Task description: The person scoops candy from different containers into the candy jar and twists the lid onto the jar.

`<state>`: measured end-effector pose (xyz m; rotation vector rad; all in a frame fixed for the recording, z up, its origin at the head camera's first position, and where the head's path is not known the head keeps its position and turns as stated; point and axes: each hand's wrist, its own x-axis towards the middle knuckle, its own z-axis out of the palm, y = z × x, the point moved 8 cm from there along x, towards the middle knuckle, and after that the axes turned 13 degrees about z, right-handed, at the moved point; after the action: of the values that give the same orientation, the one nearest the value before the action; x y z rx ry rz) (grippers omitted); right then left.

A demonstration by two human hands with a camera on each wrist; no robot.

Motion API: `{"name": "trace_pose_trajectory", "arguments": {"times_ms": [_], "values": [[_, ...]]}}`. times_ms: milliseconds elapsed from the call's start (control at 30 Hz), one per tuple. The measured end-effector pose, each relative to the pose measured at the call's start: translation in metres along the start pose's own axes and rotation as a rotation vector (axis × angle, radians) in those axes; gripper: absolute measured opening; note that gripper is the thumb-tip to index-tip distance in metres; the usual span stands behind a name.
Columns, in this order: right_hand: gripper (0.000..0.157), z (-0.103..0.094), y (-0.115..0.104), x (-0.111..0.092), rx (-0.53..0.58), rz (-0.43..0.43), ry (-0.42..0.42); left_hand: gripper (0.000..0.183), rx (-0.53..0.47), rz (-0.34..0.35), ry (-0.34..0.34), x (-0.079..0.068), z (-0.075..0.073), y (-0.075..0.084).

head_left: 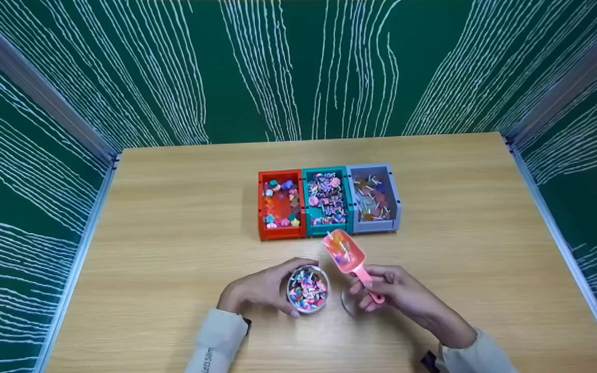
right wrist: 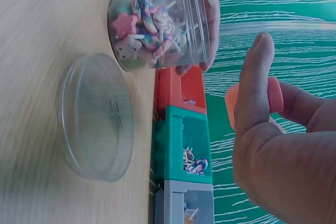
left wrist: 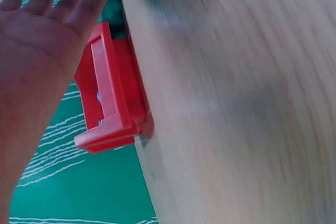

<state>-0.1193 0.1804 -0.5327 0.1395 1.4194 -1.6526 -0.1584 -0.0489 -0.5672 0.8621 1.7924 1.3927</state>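
Note:
My left hand holds a clear, round, screw-neck jar, fingers and thumb wrapped around its side. Small candy-like charms fill much of it: striped twists, swirl lollipops, and a pink star low in the right wrist view. Just right of the jar, my right hand grips a pink scoop by its handle. Several translucent orange and purple pieces with white sticks lie in the scoop's bowl, which points toward the bins. Below that hand a clear round lid rests on the table.
Three joined bins stand beyond the hands: red with small colourful charms, teal with striped candy charms, grey-lilac with translucent lollipops. The wooden table is bordered by green walls with white lines.

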Motion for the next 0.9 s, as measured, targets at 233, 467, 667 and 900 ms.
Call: {"name": "trace_pose_trajectory", "arguments": {"times_ms": [233, 467, 667, 900], "values": [[0.050, 0.010, 0.003, 0.000, -0.037, 0.002, -0.060, 0.088, -0.027, 0.014, 0.003, 0.003, 0.000, -0.003], [0.048, 0.018, 0.006, -0.001, -0.084, 0.049, -0.102, 0.089, 0.004, -0.053, 0.024, 0.002, -0.004, -0.010], [0.039, 0.027, 0.007, -0.003, -0.123, 0.037, -0.198, 0.089, 0.027, -0.116, 0.034, 0.002, -0.006, -0.014], [0.032, 0.035, 0.003, -0.005, -0.220, -0.022, -0.225, 0.090, 0.032, -0.120, 0.039, 0.001, -0.006, -0.016]]}}
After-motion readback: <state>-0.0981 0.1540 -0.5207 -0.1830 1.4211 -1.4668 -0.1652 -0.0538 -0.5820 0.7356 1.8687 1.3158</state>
